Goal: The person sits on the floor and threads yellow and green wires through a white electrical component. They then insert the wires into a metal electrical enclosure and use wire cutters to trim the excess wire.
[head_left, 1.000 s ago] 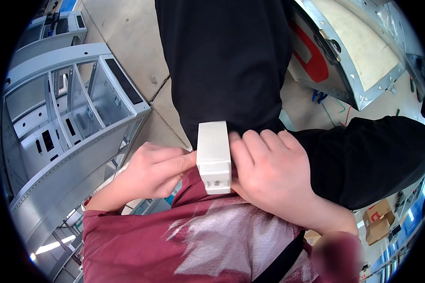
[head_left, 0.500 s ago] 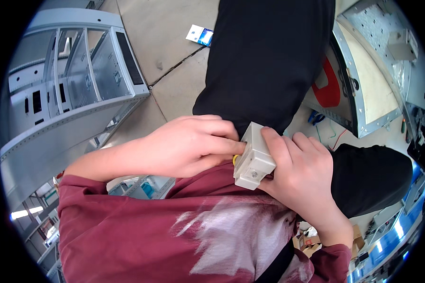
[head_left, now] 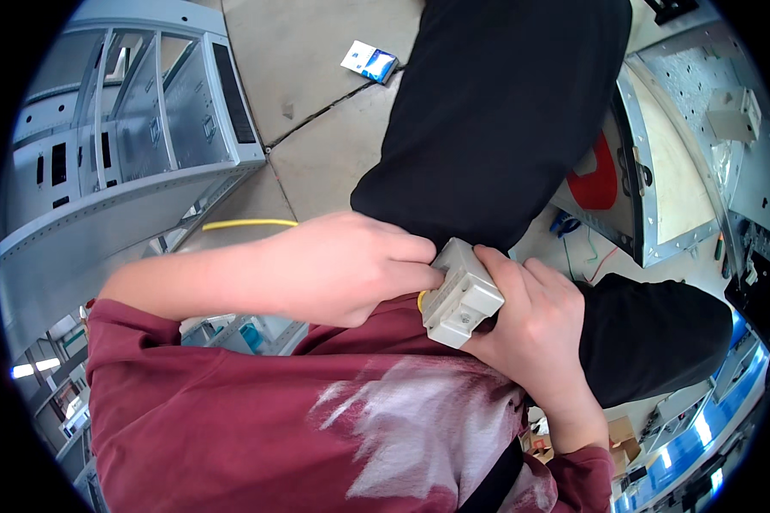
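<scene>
A light-grey, box-shaped plastic electrical module (head_left: 464, 295) sits in front of my body, just beyond the maroon shirt. My right hand (head_left: 535, 321) is wrapped round its right side, thumb and fingers closed on the casing. From the left, my left hand (head_left: 364, 265) reaches in with its fingers pinched together against the module's near-left face. A yellow wire (head_left: 250, 224) sticks out past the back of my left hand, and a short yellow bend shows under its fingertips beside the module. The fingertips hide where the wire meets the casing.
At left stands a grey sheet-metal cabinet frame (head_left: 137, 201). A blue-and-white small box (head_left: 370, 61) lies on the tiled floor ahead. To the right are a metal-edged panel with a red mark (head_left: 595, 178), another pale box (head_left: 734, 114) and loose thin wires (head_left: 592, 248). Cardboard boxes (head_left: 623, 438) lie lower right.
The yellow wire's free length has come into view beyond my left wrist. The module has shifted slightly down, still in my right hand, and my left fingers stay at its side.
</scene>
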Demonstrator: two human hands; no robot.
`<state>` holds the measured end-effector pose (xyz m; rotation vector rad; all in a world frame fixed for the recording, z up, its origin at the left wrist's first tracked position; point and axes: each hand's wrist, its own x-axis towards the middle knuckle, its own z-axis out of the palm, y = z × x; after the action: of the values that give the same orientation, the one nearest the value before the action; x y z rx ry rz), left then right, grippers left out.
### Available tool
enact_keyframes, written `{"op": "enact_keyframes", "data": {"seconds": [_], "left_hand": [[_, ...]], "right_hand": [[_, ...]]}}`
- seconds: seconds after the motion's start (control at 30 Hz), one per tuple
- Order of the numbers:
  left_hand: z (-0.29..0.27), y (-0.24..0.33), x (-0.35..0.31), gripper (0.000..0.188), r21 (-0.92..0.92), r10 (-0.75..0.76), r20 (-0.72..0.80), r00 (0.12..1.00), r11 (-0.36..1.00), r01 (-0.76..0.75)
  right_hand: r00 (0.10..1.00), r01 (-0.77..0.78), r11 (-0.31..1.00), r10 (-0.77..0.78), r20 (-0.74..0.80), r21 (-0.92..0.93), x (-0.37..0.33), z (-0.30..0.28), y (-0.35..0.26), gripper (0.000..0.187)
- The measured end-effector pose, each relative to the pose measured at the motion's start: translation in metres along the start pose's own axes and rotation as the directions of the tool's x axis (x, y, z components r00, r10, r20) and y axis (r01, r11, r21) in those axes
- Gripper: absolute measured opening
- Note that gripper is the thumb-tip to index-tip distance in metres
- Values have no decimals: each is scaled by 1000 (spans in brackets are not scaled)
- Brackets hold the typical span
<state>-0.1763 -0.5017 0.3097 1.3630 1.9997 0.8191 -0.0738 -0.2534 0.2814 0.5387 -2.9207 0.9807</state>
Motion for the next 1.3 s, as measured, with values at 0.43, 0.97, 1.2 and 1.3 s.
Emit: {"op": "enact_keyframes", "data": {"seconds": [0.43,0.97,1.2,1.3], "left_hand": [[13,31,-4,43,122,-211,-109,971,967,224],[14,33,6,43,162,-192,17,981,969,187],[-10,26,8,30,172,-178,-43,983,968,182],[-15,29,13,27,208,-132,-169,977,964,166]], "right_hand": [[985,-165,982,169,-39,90,-36,8,-16,42],[989,-147,983,144,31,114,-42,5,4,32],[992,-118,971,109,55,208,-26,-14,12,33],[996,-69,982,58,65,178,-11,-34,18,33]]}}
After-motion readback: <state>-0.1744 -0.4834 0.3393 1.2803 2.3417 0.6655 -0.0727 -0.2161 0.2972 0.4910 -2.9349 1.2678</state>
